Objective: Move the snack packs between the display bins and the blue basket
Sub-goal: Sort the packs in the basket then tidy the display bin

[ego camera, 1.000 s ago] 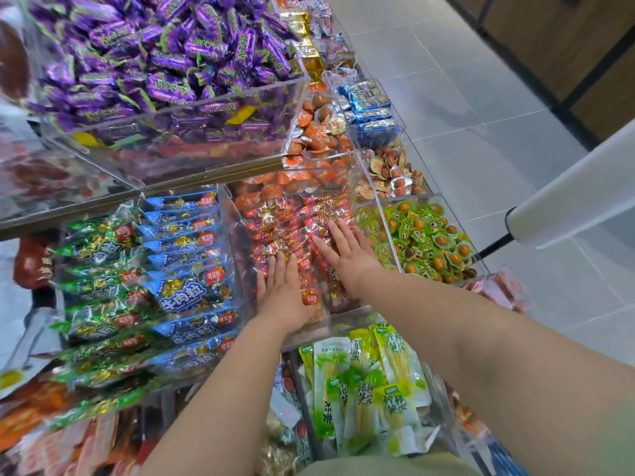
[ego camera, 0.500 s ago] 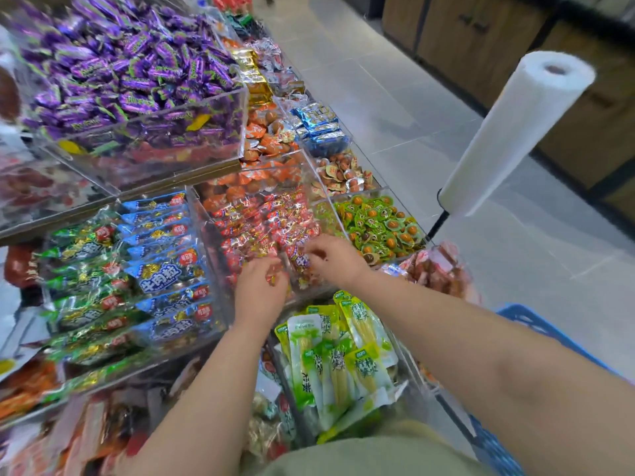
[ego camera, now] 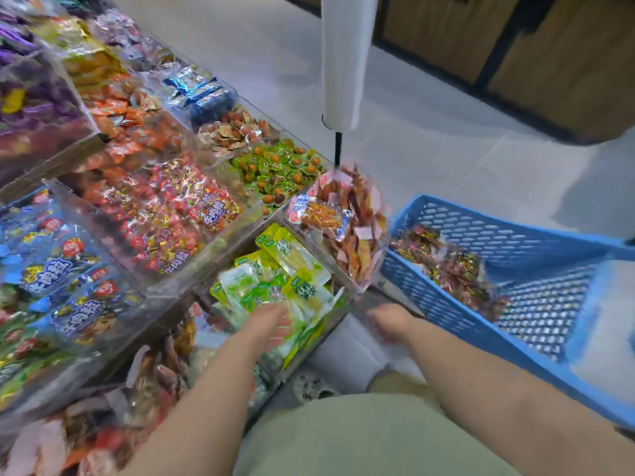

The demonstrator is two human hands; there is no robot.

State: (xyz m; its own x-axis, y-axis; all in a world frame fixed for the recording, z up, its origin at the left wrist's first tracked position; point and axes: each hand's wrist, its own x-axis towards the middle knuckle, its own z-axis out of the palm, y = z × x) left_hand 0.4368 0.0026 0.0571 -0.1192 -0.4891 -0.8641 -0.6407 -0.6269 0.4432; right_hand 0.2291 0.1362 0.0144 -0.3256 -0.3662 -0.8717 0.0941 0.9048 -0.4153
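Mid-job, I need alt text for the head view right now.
Both hands, blurred, are low in front of the display bins: the left hand over the green packs, the right hand near the blue basket. The basket, right of the bins, holds a pile of snack packs.

Blue perforated basket [ego camera: 508, 235], tilted, just right of clear display bins [ego camera: 171, 283], dark red snack packs [ego camera: 446, 266] heaped along its near wall

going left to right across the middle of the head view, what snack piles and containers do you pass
blue packs → red packs → yellow-green packs → orange-brown packs → blue basket
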